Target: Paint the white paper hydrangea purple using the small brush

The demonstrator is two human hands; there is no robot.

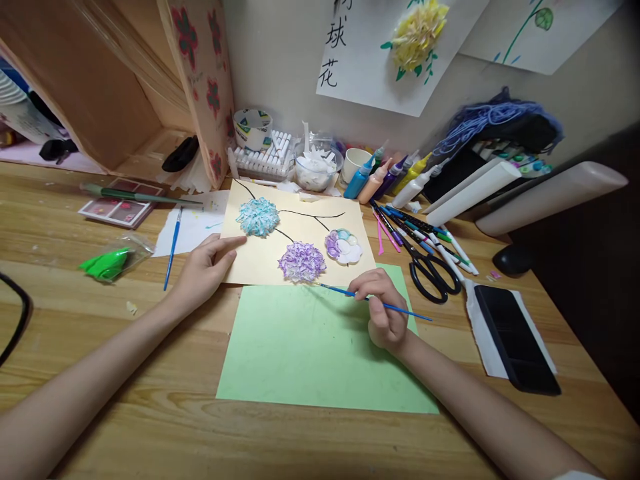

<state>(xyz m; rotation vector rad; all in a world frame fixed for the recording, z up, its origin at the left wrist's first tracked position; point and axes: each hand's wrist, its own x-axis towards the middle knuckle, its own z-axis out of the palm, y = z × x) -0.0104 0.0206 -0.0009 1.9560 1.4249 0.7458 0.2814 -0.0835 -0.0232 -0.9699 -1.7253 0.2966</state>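
Observation:
My right hand (383, 307) grips a thin blue paintbrush (345, 291), its tip close to the lower edge of a raised purple-and-white flower (301, 261). Whether the bristles touch the petals I cannot tell. The flower sits on a cream sheet (245, 263) with drawn black stems. A blue-and-white flower (258, 217) is at its upper left. On its right lies a small flower-shaped paint palette (344, 247) with purple and blue paint. Fingers stretched out, my left hand (207, 265) rests at the cream sheet's left edge. A green sheet (320, 353) lies in front.
Black scissors (434, 273), several pens (425, 233) and a phone (517, 337) lie to the right. Paint bottles (359, 179) and a bowl of paper scraps (317, 167) stand behind. On the left are another paintbrush (173, 248) and a bag of green material (113, 261).

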